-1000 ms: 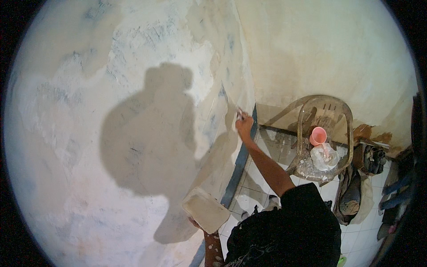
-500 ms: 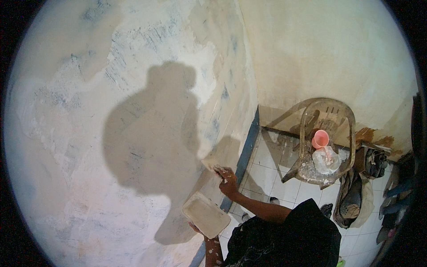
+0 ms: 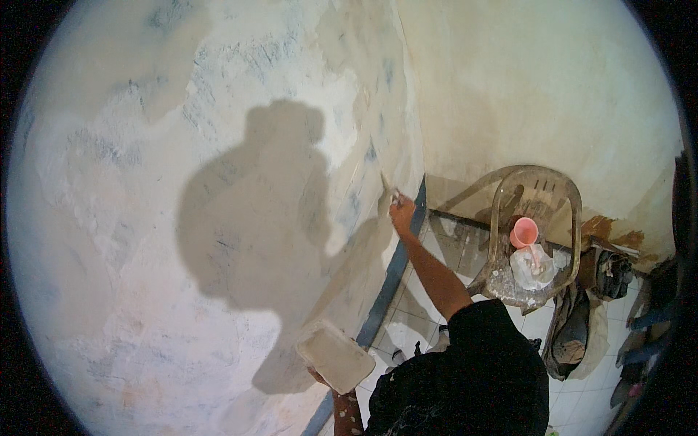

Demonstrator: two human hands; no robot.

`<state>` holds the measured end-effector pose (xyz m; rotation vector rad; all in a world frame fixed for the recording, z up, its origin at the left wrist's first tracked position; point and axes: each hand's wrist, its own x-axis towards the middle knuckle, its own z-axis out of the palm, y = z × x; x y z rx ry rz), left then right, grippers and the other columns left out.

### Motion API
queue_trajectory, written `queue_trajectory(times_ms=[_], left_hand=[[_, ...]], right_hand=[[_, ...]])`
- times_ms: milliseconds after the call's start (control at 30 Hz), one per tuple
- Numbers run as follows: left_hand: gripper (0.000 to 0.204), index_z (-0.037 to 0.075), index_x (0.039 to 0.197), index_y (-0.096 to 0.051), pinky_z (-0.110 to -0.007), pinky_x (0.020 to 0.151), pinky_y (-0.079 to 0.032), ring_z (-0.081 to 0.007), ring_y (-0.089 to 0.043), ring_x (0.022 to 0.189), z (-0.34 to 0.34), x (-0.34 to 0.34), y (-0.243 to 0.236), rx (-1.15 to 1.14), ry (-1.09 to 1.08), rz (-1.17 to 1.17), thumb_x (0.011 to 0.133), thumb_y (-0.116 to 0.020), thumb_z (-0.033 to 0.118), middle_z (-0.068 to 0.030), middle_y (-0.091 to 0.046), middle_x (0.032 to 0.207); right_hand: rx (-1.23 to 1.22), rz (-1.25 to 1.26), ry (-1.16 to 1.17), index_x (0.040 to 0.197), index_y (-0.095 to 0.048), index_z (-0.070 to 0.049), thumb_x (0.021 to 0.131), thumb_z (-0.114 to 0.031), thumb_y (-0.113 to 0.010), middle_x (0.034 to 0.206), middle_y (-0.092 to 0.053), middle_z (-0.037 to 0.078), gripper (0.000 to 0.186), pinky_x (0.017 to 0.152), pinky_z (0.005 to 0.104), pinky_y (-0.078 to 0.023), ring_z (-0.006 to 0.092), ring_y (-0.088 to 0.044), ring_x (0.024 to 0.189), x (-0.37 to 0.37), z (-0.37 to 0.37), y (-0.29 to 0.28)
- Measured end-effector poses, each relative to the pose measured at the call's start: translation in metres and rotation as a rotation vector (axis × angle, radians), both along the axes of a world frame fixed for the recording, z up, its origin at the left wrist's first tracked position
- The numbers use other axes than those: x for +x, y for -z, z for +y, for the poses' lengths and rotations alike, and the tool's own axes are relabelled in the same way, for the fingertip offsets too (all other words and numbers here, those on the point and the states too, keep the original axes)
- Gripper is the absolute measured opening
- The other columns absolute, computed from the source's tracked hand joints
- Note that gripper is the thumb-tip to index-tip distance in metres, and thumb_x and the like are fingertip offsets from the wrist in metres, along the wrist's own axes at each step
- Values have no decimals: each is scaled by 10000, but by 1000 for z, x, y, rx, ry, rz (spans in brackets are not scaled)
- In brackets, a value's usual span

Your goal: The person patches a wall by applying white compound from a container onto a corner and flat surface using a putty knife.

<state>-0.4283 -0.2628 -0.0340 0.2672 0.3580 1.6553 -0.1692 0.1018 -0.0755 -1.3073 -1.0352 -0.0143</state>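
Observation:
My right hand point(image 3: 400, 212) is stretched out to the patchy plastered wall point(image 3: 138, 291), close to the corner. It is closed around a putty knife point(image 3: 386, 184), whose thin blade is seen edge-on and lies against the wall. Lower down, a shallow rectangular tray point(image 3: 336, 356) with pale, putty-coloured surfaces rests on my left hand point(image 3: 317, 375). That hand grips the tray from below, and most of its fingers are hidden. Pale splashes mark my left forearm.
A stained plastic armchair point(image 3: 534, 291) stands right of the corner, holding a pink mug point(image 3: 523, 232) and a clear plastic bag point(image 3: 533, 267) with pale stuff in it. A dark bag point(image 3: 571, 341) and other items lie on the white tiled floor point(image 3: 422, 309). Blue skirting point(image 3: 385, 294) edges the wall.
My right hand with the putty knife has moved up and to the right along the wall, and the arm has straightened. The tray in my left hand has barely moved.

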Motion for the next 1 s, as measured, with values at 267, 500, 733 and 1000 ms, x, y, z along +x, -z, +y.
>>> queue_trajectory(times_ms=[267, 500, 733, 1000], left_hand=[[894, 124, 1320, -294, -595, 843, -331, -360, -434, 1069, -1, 17, -33, 67, 103, -115, 670, -413, 726, -159, -389, 1267], [904, 138, 1326, -288, -598, 838, -328, -374, -425, 1075, 2, 21, -34, 85, 73, -93, 659, -430, 732, -165, -381, 1273], [908, 142, 1329, -282, -568, 839, -348, -379, -426, 1075, -1, 9, -16, 78, 27, -15, 659, -390, 746, -178, -376, 1275], [917, 139, 1340, -261, -578, 832, -353, -385, -431, 1073, 4, 5, -10, -11, 32, -19, 667, -378, 751, -177, -356, 1296]], right_hand=[[-66, 211, -563, 1061, -562, -56, 632, 40, -478, 852, -569, 167, 448, 620, 434, -396, 335, -525, 786, -92, -160, -7], [69, 127, -54, 1086, -543, -17, 629, -24, -467, 837, -576, 132, 464, 728, 396, -369, 308, -516, 799, -24, -32, -130], [67, -208, -22, 1126, -516, 32, 633, -62, -516, 988, -533, 215, 502, 886, 420, -357, 352, -492, 968, -89, -38, -121], [-166, -91, -175, 1166, -499, -17, 578, -37, -515, 1068, -526, 207, 589, 796, 442, -378, 367, -489, 964, -63, -117, -32]])
